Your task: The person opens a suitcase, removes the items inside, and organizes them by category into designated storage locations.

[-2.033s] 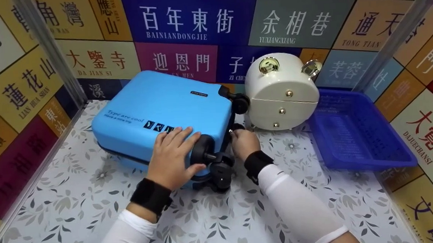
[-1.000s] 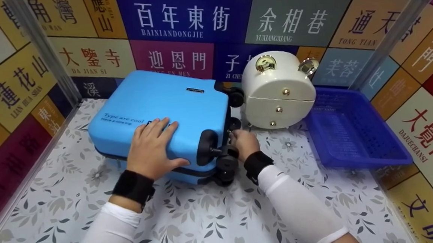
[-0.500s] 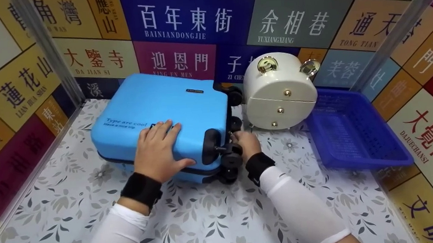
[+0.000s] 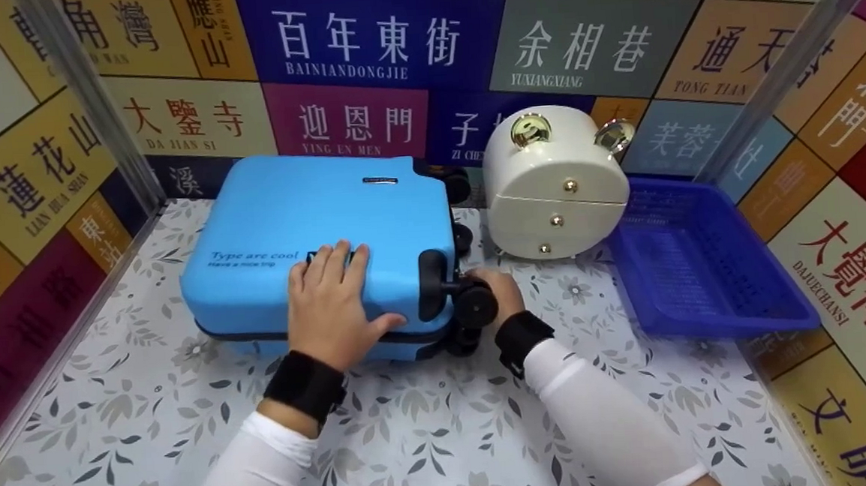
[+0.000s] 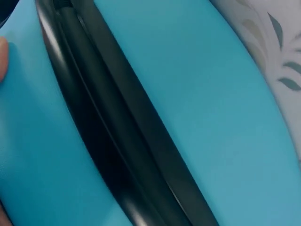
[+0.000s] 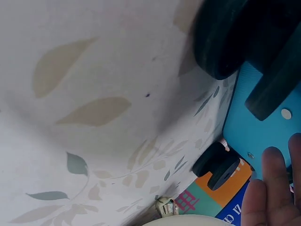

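Note:
A light blue suitcase [image 4: 326,212] lies flat on the flowered cloth, its black wheels [image 4: 474,306] at the right end. My left hand [image 4: 329,309] rests with fingers spread on its upper face near the front edge, thumb pointing right. In the left wrist view a black zip band [image 5: 127,113] runs along the blue side. At the wheel end, my right hand [image 4: 501,290] has its fingertips against the case, curled at what looks like a small metal zipper pull, partly hidden by the near wheels. Some of its fingers [image 6: 277,188] show beside the blue end in the right wrist view.
Behind the right hand stands a white rounded drawer box [image 4: 557,190] with gold knobs and gold ears. A blue plastic basket [image 4: 724,327] is to its right. Panels with printed characters [image 4: 376,43] enclose the back and sides.
The suitcase has turned, its near wheels swinging right and away while the far wheels shift left. My left hand slid left, then back a little; the right hand stayed at the wheel end.

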`<state>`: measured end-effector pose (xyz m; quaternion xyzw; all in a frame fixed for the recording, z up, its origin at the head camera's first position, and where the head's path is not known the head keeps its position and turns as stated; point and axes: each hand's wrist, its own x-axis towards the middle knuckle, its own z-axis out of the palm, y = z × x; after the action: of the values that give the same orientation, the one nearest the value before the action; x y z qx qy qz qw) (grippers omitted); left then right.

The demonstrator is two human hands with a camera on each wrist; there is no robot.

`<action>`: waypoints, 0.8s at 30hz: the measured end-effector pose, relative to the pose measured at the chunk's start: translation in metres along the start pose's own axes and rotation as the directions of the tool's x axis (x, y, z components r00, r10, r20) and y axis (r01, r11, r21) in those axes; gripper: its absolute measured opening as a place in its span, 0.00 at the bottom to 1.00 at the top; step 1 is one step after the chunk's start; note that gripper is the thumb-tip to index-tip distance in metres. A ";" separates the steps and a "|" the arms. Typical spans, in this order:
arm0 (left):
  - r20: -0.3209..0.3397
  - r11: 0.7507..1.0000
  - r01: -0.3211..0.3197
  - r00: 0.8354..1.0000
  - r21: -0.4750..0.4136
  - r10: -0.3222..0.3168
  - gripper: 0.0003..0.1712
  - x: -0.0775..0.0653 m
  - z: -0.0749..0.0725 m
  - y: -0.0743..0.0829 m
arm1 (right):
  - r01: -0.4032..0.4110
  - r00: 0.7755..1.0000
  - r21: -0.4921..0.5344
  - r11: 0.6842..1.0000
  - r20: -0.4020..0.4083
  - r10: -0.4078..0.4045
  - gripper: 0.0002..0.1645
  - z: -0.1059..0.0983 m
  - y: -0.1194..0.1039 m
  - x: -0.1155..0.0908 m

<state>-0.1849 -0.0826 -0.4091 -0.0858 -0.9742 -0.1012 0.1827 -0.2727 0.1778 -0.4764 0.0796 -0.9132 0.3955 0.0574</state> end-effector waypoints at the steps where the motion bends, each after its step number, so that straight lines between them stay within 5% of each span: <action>1: -0.002 1.000 -0.013 1.000 -0.008 0.013 0.65 0.001 -0.001 -0.003 | -0.008 1.000 0.000 1.000 0.005 0.008 0.14 0.000 0.000 -0.001; 6: 0.021 0.998 -0.040 0.999 -0.041 0.041 0.65 0.003 -0.013 -0.033 | 0.008 1.000 -0.037 0.999 0.012 -0.008 0.14 0.000 -0.001 -0.005; 14: 0.080 0.995 0.102 0.992 -0.019 -0.100 0.73 0.000 -0.036 -0.098 | 0.063 0.998 -0.087 0.994 0.009 -0.063 0.14 0.000 -0.001 -0.010; 24: 0.044 0.993 0.116 0.992 0.023 -0.117 0.73 -0.005 -0.033 -0.101 | 0.196 0.979 -0.204 0.959 -0.015 -0.204 0.08 -0.003 0.003 -0.019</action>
<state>-0.1897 -0.1879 -0.3973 -0.0293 -0.9824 -0.0998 0.1552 -0.2545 0.1838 -0.4800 0.1582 -0.9346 0.2945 0.1213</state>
